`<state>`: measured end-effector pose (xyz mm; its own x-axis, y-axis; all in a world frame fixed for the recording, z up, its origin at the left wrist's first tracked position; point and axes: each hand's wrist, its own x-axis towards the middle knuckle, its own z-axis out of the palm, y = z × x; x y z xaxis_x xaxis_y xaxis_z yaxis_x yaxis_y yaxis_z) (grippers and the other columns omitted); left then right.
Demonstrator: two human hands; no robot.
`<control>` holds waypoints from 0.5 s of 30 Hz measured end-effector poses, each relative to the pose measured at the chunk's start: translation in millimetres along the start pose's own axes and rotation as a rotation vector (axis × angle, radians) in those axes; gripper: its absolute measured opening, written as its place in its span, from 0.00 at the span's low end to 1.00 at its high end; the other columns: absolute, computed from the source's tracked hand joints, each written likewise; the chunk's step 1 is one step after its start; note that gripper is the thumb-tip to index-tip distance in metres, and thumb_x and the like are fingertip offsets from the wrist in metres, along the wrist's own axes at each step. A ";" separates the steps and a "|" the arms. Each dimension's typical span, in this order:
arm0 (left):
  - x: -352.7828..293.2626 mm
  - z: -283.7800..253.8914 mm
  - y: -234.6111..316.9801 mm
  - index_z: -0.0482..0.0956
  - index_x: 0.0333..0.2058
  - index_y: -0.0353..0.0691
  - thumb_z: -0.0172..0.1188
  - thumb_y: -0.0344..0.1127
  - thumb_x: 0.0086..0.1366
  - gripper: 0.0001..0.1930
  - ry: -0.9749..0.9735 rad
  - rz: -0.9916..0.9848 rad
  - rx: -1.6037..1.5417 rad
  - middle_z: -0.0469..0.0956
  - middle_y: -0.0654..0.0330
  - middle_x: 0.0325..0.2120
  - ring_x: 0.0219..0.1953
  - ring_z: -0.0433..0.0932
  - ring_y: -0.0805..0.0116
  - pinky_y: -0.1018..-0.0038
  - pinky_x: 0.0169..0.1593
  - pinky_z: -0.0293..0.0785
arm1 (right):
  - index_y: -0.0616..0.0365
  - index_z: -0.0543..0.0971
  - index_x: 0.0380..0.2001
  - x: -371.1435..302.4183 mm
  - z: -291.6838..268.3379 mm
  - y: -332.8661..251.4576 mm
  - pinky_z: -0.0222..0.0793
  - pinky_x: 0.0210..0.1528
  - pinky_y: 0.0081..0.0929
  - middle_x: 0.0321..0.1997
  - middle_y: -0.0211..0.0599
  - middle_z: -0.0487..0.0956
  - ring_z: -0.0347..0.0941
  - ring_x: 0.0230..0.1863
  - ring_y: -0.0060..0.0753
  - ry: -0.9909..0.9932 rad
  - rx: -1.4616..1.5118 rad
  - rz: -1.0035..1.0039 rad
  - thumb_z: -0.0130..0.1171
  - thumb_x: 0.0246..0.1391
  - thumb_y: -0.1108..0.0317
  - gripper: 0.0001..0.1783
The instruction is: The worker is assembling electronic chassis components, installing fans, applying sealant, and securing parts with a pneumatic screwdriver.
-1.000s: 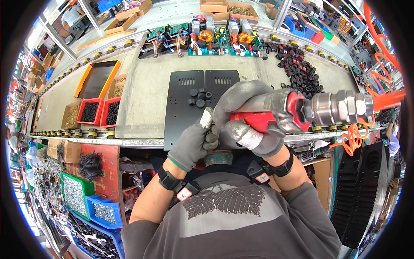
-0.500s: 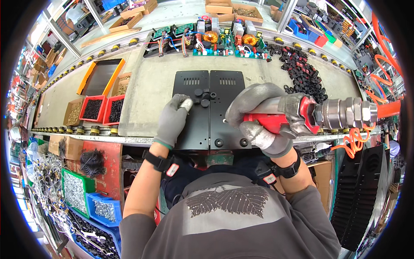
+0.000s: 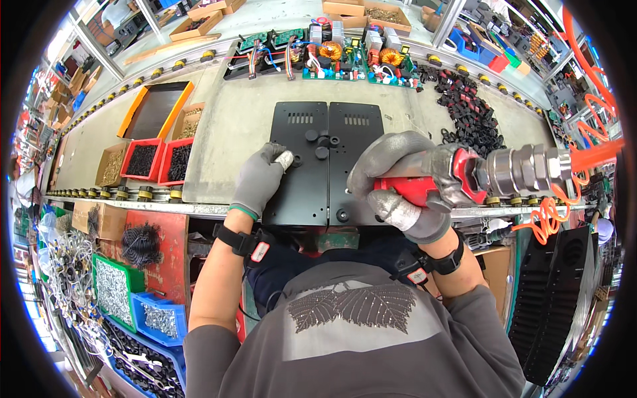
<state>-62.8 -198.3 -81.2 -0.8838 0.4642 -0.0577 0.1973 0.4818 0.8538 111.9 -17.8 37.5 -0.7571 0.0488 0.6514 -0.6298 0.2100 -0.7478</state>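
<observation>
Two black metal plates with slotted vents lie side by side before me, a left plate (image 3: 298,189) and a right plate (image 3: 358,142). My left hand (image 3: 257,178), in a grey glove, rests over the left plate with fingers closed in a pinch; what they hold is hidden. Just beside its thumb sits a round black foot (image 3: 296,160). Several more loose black feet (image 3: 322,152) lie around the plates' seam. My gloved right hand (image 3: 405,192) is wrapped round a red and silver air screwdriver (image 3: 431,179), over the right plate. Another round foot (image 3: 343,215) is at that plate's near edge.
Circuit boards with copper coils (image 3: 332,53) stand at the back, beside a heap of small black parts (image 3: 464,109). Red bins (image 3: 142,159) and an orange-edged tray (image 3: 156,113) are at left. An orange air hose (image 3: 594,156) runs off right.
The view has shifted slightly, moving the plates up and right in the picture. My left hand has drawn a little left across its plate, and a black foot now shows beside the thumb.
</observation>
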 end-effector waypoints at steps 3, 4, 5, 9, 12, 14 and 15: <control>3.4 -14.3 -1.6 0.80 0.46 0.34 0.61 0.42 0.65 0.18 -0.130 -0.259 -0.251 0.81 0.59 0.33 0.33 0.75 0.73 0.77 0.40 0.72 | 0.64 0.76 0.31 0.3 11.6 3.5 0.75 0.31 0.33 0.31 0.41 0.77 0.76 0.30 0.39 0.044 0.151 0.051 0.66 0.46 0.71 0.11; 2.9 -16.3 -1.3 0.80 0.46 0.34 0.61 0.42 0.65 0.18 -0.137 -0.262 -0.255 0.81 0.59 0.33 0.33 0.75 0.73 0.77 0.40 0.72 | 0.64 0.76 0.31 -0.5 14.3 3.6 0.75 0.31 0.33 0.31 0.41 0.77 0.76 0.30 0.39 0.064 0.190 0.081 0.66 0.45 0.71 0.11; 3.2 -17.5 -1.0 0.80 0.46 0.33 0.62 0.42 0.64 0.18 -0.126 -0.263 -0.307 0.81 0.60 0.33 0.31 0.74 0.74 0.77 0.39 0.71 | 0.64 0.76 0.32 -1.3 16.3 3.9 0.74 0.30 0.32 0.31 0.40 0.76 0.76 0.30 0.38 0.074 0.223 0.110 0.66 0.45 0.71 0.12; 4.9 -1.3 -2.7 0.80 0.46 0.33 0.65 0.42 0.61 0.20 -0.044 0.045 -0.221 0.82 0.60 0.34 0.32 0.78 0.71 0.77 0.39 0.74 | 0.64 0.75 0.34 -1.9 17.7 8.1 0.74 0.30 0.32 0.31 0.40 0.76 0.75 0.30 0.37 0.011 0.192 0.196 0.66 0.44 0.72 0.13; 10.7 14.6 -6.6 0.82 0.46 0.39 0.69 0.45 0.56 0.22 -0.048 0.161 0.074 0.84 0.56 0.39 0.39 0.82 0.65 0.72 0.43 0.76 | 0.59 0.73 0.42 -2.5 19.4 13.1 0.74 0.41 0.24 0.39 0.33 0.76 0.76 0.38 0.26 -0.108 0.211 0.157 0.60 0.49 0.83 0.16; 8.5 18.3 -7.9 0.82 0.45 0.43 0.71 0.46 0.53 0.22 -0.040 0.223 0.224 0.84 0.57 0.37 0.40 0.83 0.64 0.71 0.45 0.76 | 0.59 0.73 0.43 -3.5 20.4 15.1 0.74 0.43 0.24 0.39 0.33 0.76 0.76 0.39 0.26 -0.100 0.251 0.104 0.59 0.49 0.83 0.16; 3.4 17.0 -7.5 0.82 0.45 0.43 0.71 0.46 0.53 0.22 -0.059 0.174 0.234 0.84 0.57 0.37 0.40 0.83 0.64 0.71 0.45 0.76 | 0.59 0.73 0.43 -3.9 20.8 15.6 0.74 0.43 0.24 0.39 0.33 0.76 0.76 0.39 0.26 -0.101 0.254 0.111 0.59 0.49 0.83 0.16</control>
<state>-60.1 -187.6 -96.6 -0.8035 0.5938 0.0429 0.4420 0.5466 0.7112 101.4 -35.0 20.7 -0.8291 -0.0428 0.5574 -0.5559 -0.0427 -0.8302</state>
